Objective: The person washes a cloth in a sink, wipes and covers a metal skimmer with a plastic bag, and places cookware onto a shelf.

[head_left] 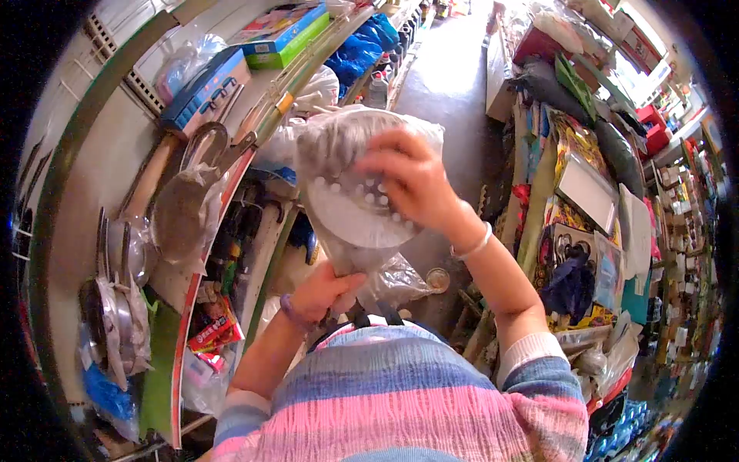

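And here, above the floor point(450, 85) of the aisle, the left hand point(327, 291) is holding the wrapped pan point(346, 219) by its handle end, fingers closing firmly around it and thumb lying across. The pan's round, pale face is showing through clear plastic, white dots scattering over its middle, and its broad end is pointing away from the person, between the two shelves.

Over the top comes the right hand point(412, 185)! Its fingers are curling partway over the upper right of the plastic, blurring as they go; whether they are pinching the plastic or only touching it, I cannot tell.

A loose clear bag point(400, 281) is hanging just beside the handle, near the striped sweater point(392, 385).

On the left shelf point(173, 308), more plastic-covered pans point(181, 212) are leaning near the front edge, a blue box point(204, 91) is sitting farther up, and a green-and-blue box point(285, 37) is lying beyond it, near the far end. Across the aisle, on the right shelf point(531, 181), a white tray point(586, 192) is lying tilted, and a dark blue bag point(570, 286) is resting nearer the person.
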Demonstrator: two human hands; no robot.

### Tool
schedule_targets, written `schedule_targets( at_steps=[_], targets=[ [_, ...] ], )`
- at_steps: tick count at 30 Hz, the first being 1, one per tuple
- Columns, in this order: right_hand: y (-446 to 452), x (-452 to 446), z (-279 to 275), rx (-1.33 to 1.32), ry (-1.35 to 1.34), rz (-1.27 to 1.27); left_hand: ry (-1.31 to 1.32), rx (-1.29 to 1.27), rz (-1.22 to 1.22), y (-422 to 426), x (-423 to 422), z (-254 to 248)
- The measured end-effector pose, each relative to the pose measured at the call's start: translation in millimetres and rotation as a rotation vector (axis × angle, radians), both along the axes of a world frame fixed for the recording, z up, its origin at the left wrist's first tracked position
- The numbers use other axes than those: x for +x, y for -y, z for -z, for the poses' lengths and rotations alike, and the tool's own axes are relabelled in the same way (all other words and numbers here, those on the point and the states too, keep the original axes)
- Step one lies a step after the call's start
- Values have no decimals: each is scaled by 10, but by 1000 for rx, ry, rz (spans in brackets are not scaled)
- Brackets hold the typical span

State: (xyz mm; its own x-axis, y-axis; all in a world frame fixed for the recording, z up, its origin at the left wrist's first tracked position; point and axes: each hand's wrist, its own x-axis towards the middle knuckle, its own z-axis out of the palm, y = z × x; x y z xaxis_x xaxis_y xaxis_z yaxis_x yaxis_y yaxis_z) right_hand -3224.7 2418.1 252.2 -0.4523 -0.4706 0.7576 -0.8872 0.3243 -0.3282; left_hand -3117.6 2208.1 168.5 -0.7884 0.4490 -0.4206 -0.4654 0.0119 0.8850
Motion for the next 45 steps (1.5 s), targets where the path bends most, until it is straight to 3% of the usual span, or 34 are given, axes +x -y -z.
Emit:
schedule_targets(
  at_steps=[4,6,11,13,14,16,18,20,22,26,30,32,34,36,38,39,42,45],
  targets=[
    [72,501,119,385,-191,-92,-10,100,-17,17,-29,-7],
    [-96,335,22,435,-272,90,-2,70,30,2,18,-70],
    [-690,-476,249,259,-86,624,-75,59,83,30,91,-119],
    [-931,-533,305,-65,282,667,-26,56,14,80,91,-132],
    [-948,-419,162,-244,509,660,37,51,-52,69,69,-213],
    [-925,-229,1,-524,561,417,136,76,-141,70,78,-232],
    [-676,131,-168,-525,597,182,169,134,-176,46,18,-193],
    [-422,301,-142,61,110,213,184,178,-99,33,-20,-208],
    [-98,454,-55,382,-17,206,171,196,-54,-35,-20,-231],
    [12,101,161,248,-82,149,120,90,-37,-156,53,-325],
    [-302,-426,255,242,66,439,113,59,7,-111,121,-259],
    [-479,-472,237,47,458,644,169,101,24,-11,115,-276],
    [-523,-195,49,-334,527,466,198,136,-1,40,50,-280],
    [-375,130,140,-170,118,226,228,141,-51,84,-5,-262],
    [-76,556,40,341,13,210,220,161,37,89,-52,-161],
    [59,580,138,382,-5,73,223,167,93,72,-60,-113],
    [153,333,0,228,-87,57,-171,-141,248,-53,-70,-56],
    [21,-189,25,188,-133,237,-139,-165,359,-84,18,-176]
  ],
)
